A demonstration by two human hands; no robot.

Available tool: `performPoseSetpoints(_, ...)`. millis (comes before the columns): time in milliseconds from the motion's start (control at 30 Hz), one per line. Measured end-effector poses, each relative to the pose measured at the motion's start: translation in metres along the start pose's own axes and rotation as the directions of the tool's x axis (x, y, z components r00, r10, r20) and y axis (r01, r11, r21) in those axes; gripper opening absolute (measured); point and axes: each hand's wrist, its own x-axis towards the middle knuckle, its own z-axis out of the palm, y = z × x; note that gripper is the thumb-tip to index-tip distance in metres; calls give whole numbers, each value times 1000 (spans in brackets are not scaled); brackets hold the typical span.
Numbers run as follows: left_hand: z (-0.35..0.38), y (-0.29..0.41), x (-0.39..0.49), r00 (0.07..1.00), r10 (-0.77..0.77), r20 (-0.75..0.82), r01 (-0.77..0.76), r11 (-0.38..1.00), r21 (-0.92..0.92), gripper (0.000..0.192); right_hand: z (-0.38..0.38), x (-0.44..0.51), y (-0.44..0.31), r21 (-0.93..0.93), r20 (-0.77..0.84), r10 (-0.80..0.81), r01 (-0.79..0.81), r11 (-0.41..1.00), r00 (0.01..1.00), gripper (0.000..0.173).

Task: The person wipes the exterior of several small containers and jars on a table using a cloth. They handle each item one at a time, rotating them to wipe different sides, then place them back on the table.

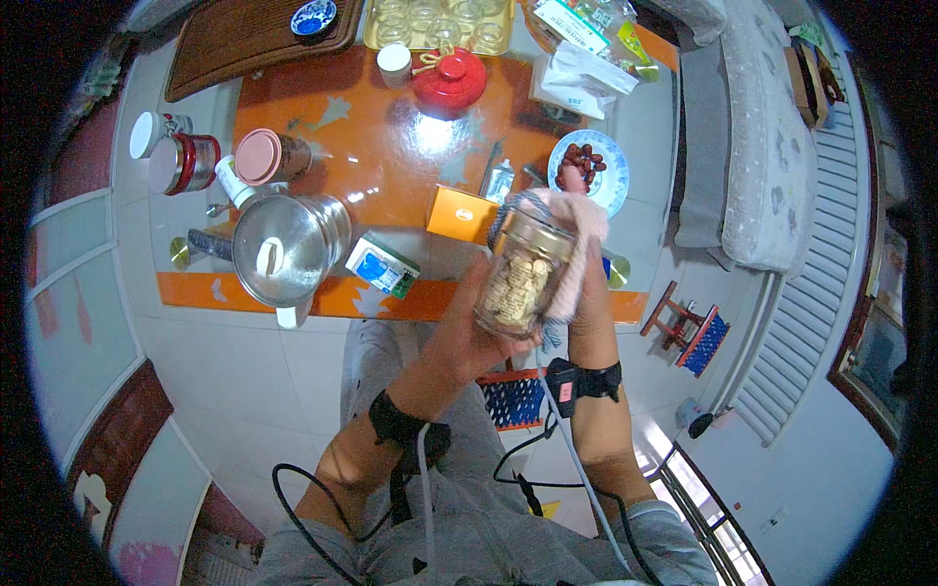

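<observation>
A glass jar [516,289] with a gold-coloured lid and pale, flat pieces inside is held tilted above the table's near edge. My left hand [469,322] grips its lower left side and base. On the right, my right hand [584,249] holds a pink and blue-grey cloth [582,220] against the jar's lid and side; the cloth hides part of that hand. Just beyond the cloth is a white and blue plate [614,176] with dark red dates [582,162]. An orange box [458,212] lies left of the jar, by a tube [500,179].
On the orange table [352,139] stand a lidded metal pot [282,249], a pink-lidded jar [260,156], a green and white box [381,265], a red lidded pot [451,80] and a tray of glass cups [374,36]. A low stool [689,329] stands right of the table.
</observation>
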Motion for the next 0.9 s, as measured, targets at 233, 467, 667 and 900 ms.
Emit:
performPoseSetpoints(233,-10,8,-11,998,16,68,-59,720,691,54,-21,-30,10,-106,68,-188,194,975,980,93)
performPoseSetpoints(467,-9,-4,-16,916,399,37,-185,339,922,72,-9,-18,27,-379,61,-286,287,880,956,90)
performPoseSetpoints(667,-14,4,-25,896,445,-8,-83,185,979,82,24,-26,22,-466,-146,-30,-42,884,989,45)
performPoseSetpoints(900,-22,13,-31,899,425,102,-146,72,987,78,33,-31,27,-55,-183,30,-40,998,983,51)
